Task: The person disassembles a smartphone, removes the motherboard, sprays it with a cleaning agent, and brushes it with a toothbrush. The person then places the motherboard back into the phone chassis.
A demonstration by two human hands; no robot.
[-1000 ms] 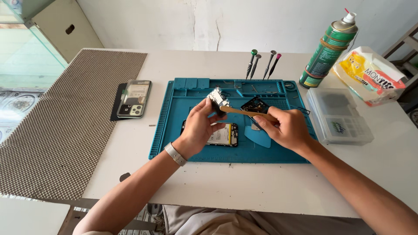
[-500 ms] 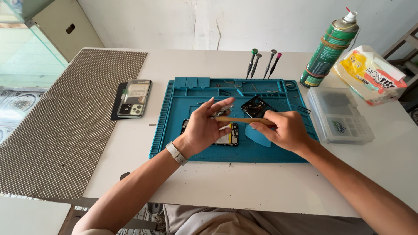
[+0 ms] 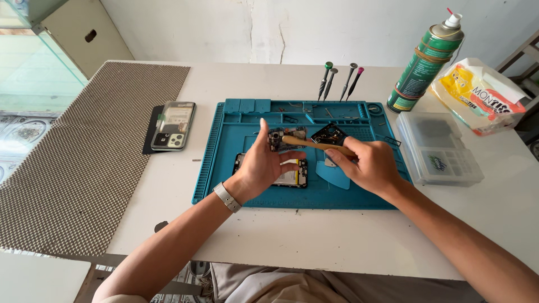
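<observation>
The left hand (image 3: 268, 164) pinches a small circuit board (image 3: 279, 138) above the blue mat (image 3: 224, 168). The right hand (image 3: 366, 164), at 3 o'clock, grips a wooden-handled brush (image 3: 314, 145) touching the board. The opened phone (image 3: 289, 175) lies beneath.

Both forearms are being shown bare from the elbows down, with no sleeves being worn over them. A band is being worn around the wrist of the left hand (image 3: 268, 163): a flat bracelet (image 3: 227, 197) of silvery grey, looking like metal, sitting snugly just behind the hand. No band, ring or glove is being seen on the right hand (image 3: 368, 166), and its wrist is being left uncovered. At the lower edge of the view, light beige-grey cloth is being seen over the lap, loosely creased.
</observation>
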